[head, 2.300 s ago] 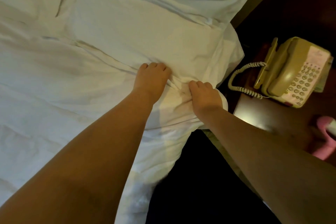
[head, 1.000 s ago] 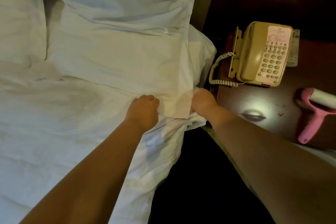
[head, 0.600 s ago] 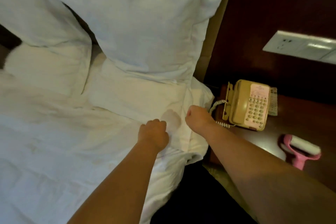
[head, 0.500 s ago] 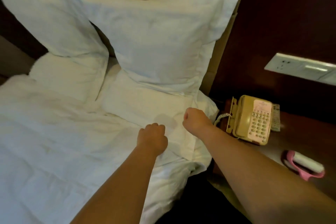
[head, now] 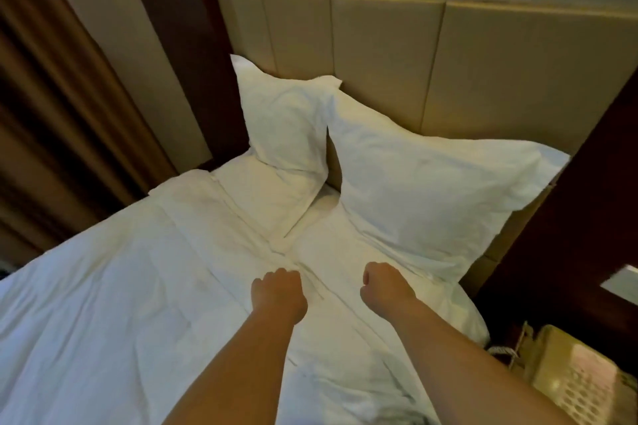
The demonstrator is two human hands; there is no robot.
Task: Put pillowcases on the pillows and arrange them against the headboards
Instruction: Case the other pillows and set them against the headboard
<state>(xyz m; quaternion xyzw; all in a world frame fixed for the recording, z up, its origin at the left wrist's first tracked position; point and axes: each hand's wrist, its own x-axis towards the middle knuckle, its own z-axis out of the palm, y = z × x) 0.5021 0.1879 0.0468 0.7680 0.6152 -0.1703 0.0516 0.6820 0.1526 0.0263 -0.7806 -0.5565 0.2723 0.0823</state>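
Two white cased pillows lean upright against the beige padded headboard [head: 386, 55]: a left pillow [head: 286, 124] and a larger right pillow [head: 428, 190]. Below each lies a flat white pillow, the left one [head: 266, 200] and the right one [head: 345, 252], on the bed. My left hand [head: 279, 293] is a closed fist resting on the white duvet [head: 121, 304] just below the flat pillows. My right hand [head: 383, 286] is also a closed fist, raised slightly over the lower edge of the right flat pillow. Neither fist shows fabric in it.
A beige telephone [head: 580, 379] sits on the dark nightstand at the lower right. A dark wood panel [head: 569, 235] rises to the right of the bed. Brown curtains [head: 51, 114] hang at the left.
My view has tilted up from the bed's edge to the headboard. Both hands have let go of the pillowcase corner near the nightstand and moved left, now closed over the bed.
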